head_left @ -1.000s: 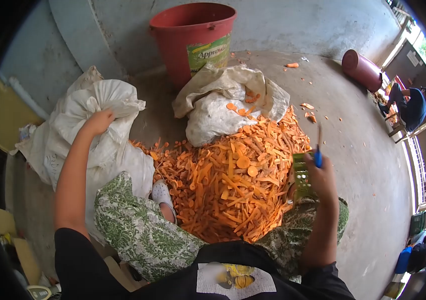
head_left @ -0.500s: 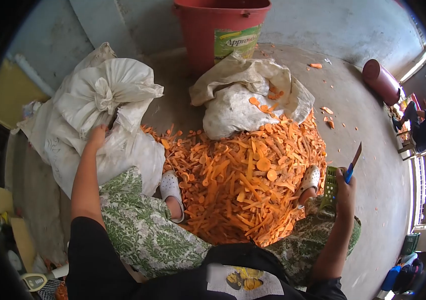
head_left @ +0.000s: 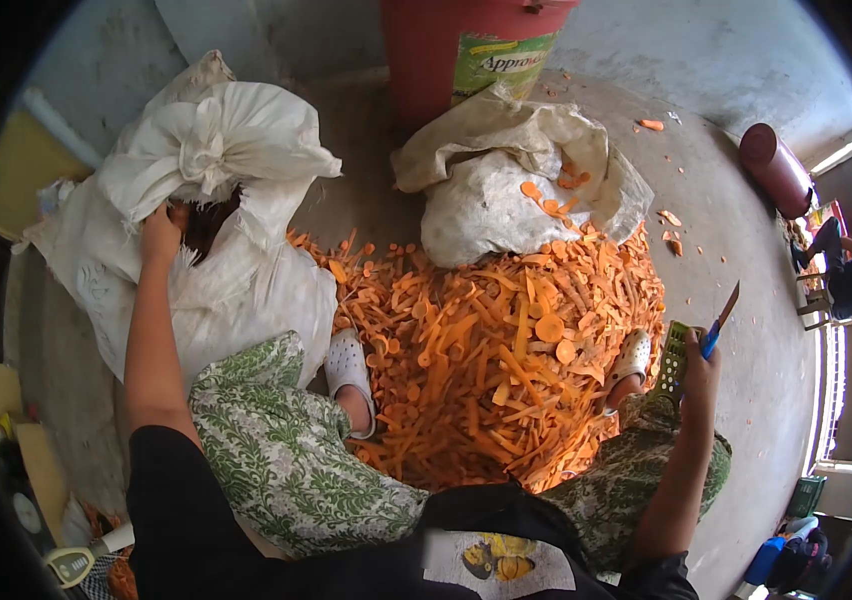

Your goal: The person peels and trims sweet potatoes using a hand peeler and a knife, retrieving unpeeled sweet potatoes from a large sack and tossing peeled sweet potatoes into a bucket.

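one white sack (head_left: 236,290), gaping at a ragged hole, is seen at the upper left of the frame. the left hand (head_left: 162,232) is set at the hole's edge; whether anything is pinched cannot be told. at right, a blue-handled knife (head_left: 714,338) and a green perforated piece (head_left: 672,362) are gripped by the right hand (head_left: 703,378). orange strips and slices (head_left: 466,345) are heaped at centre.

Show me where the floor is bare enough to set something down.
Most room: smooth grey floor right of the right hand. A smaller gap lies between the tied white woven sack and the crumpled off-white sack, near the big red plastic bucket. Crowded: between the white perforated clogs, where orange carrot strips are heaped.
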`<state>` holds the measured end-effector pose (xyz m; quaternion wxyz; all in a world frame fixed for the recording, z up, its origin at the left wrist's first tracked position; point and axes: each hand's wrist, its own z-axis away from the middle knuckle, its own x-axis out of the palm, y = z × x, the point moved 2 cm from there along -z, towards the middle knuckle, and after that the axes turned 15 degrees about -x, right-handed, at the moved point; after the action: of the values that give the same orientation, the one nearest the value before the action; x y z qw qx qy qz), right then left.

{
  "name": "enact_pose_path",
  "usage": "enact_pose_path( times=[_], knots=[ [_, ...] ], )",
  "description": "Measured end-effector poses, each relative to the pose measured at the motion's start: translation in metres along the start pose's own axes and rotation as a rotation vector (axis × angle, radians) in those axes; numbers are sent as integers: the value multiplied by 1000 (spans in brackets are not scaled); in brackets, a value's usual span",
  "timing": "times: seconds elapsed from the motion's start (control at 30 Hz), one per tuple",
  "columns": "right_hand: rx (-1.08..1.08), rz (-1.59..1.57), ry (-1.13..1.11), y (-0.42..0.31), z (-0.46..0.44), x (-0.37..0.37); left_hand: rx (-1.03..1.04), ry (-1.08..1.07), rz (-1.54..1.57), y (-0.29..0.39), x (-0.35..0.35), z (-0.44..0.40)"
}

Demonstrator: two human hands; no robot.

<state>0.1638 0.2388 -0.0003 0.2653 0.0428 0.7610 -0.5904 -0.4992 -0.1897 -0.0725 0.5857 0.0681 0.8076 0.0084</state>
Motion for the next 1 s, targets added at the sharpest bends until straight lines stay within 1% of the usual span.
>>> enact_pose_path(
  times=[0.03, 0.07, 0.1, 0.17, 0.2, 0.23, 0.3, 0.33, 0.37, 0.43, 0.47, 0.5, 0.57, 0.63, 0.67, 0.7, 0.77, 0.8, 0.83, 0.9, 0.93, 0.97, 1.0],
  knots=[
    [-4, -14, 11, 0, -2, 3, -26, -7, -6, 9, -12, 8],
    [-5, -16, 3, -2, -3, 7, 5, 55, -28, 10, -15, 5],
    [11, -11, 4, -7, -3, 9, 0, 54, -35, 7, -16, -1],
    [28, -5, 1, -6, -4, 11, 76, 250, -77, 3, -21, -9],
    [-1, -4, 5, -2, -6, 10, 17, 168, 4, 4, -23, -10],
    [-30, -4, 12, -1, -6, 10, 18, 169, 4, 8, -22, -12],
    [-8, -13, 8, -1, -5, 10, -48, -45, 212, 18, -18, -16],
    [10, -23, 3, -2, -6, 11, -53, -137, 264, 26, -20, -16],
    [11, -23, 0, 0, -6, 12, -55, -138, 261, 27, -19, -17],
    [12, -4, 16, 1, -7, 12, 48, -23, 442, 35, -18, -26],
    [11, -1, 19, -1, -7, 11, 61, -5, 438, 40, -19, -36],
    [16, -14, 19, -6, -6, 12, 9, -173, 568, 53, -39, -34],
    [22, -26, 10, -9, -5, 13, -148, -482, 1209, 92, -98, -2],
    [24, -25, 15, -9, -7, 12, -41, -537, 1573, 100, -114, -11],
    [23, -26, 17, -8, -7, 12, 113, -572, 1650, 97, -118, -20],
    [9, -16, 27, -6, -8, 12, 115, -572, 1651, 101, -129, -17],
    [-3, -6, 36, -5, -7, 12, 48, -542, 1895, 111, -151, -4],
    [5, 8, 27, -6, -8, 11, 125, -525, 1867, 113, -153, -3],
    [11, 21, 16, -7, -8, 12, 124, -522, 1866, 112, -146, -4],
    [9, 27, 11, -4, -9, 12, 119, -330, 1544, 110, -112, -10],
    [8, 35, 12, -2, -10, 11, -15, -293, 1422, 97, -77, -20],
    [6, 34, 14, 0, -10, 11, -68, -434, 1351, 75, -30, -46],
    [-9, 31, -5, 3, -10, 10, 181, -156, 849, 66, -23, -38]
  ],
)
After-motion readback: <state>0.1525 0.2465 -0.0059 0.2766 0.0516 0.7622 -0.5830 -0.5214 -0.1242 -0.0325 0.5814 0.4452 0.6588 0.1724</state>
